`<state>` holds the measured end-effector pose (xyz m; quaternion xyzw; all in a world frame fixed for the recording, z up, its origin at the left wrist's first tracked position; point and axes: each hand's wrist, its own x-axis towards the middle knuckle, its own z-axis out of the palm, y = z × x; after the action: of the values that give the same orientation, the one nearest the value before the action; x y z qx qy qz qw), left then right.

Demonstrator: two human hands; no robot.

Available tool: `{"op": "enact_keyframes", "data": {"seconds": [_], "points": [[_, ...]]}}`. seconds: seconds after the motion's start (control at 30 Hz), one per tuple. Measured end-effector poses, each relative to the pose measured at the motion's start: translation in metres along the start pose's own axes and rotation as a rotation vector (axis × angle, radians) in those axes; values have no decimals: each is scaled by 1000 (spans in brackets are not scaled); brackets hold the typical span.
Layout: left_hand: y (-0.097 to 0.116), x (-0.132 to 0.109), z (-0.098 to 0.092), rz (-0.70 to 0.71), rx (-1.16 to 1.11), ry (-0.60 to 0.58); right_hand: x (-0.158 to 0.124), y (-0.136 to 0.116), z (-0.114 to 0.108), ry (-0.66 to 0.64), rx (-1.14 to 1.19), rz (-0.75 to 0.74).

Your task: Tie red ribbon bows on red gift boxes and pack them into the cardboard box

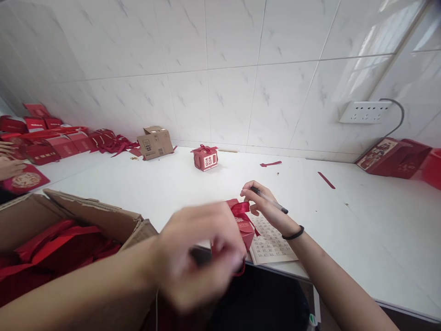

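Note:
My left hand (203, 253) is close to the camera and smeared by motion, in front of a small red gift box (245, 226) with a red ribbon bow (240, 208); its fingers cannot be made out. My right hand (263, 204) rests beside the bow, with a black pen (269, 200) held between its fingers, and touches the ribbon. A black band (294, 235) circles that wrist. Under the box lies a sheet of printed paper (272, 243) at the white table's (361, 220) front edge.
A finished red box (206, 157) stands mid-table near the tiled wall. An open cardboard carton (79, 230) of red pieces sits at my left. A small brown carton (155, 142), stacked red boxes (51, 142), another person's hands (8, 161), red bags (392, 158) and a wall socket (365, 111) surround.

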<state>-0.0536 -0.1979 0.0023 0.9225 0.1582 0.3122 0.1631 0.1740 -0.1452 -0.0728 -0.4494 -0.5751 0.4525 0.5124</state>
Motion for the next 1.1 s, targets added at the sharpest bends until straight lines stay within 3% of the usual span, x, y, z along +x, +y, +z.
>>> {"op": "enact_keyframes", "data": {"seconds": [0.1, 0.2, 0.27, 0.4, 0.53, 0.67, 0.87, 1.1], "points": [[-43, 21, -1, -64, 61, 9, -1, -3, 0, -77, -42, -52], [-79, 21, -8, -238, 109, -188, -1, -2, 0, -178, -66, -153], [-88, 16, -11, -287, 122, -317, -2, -2, -1, -245, -67, -200], [-85, 11, -9, -242, 125, -399, -5, -3, -3, -448, -28, -183], [-84, 14, -4, -194, 116, -283, -7, -5, -3, -578, -89, -169], [-87, 13, -2, -169, 129, -134, -8, -5, -3, -570, -135, -187], [-88, 11, -1, 38, 78, -111, -7, -5, -3, -564, -142, -192], [-82, 14, -1, -143, -62, -155, -8, -5, -3, -554, -154, -179]]}}
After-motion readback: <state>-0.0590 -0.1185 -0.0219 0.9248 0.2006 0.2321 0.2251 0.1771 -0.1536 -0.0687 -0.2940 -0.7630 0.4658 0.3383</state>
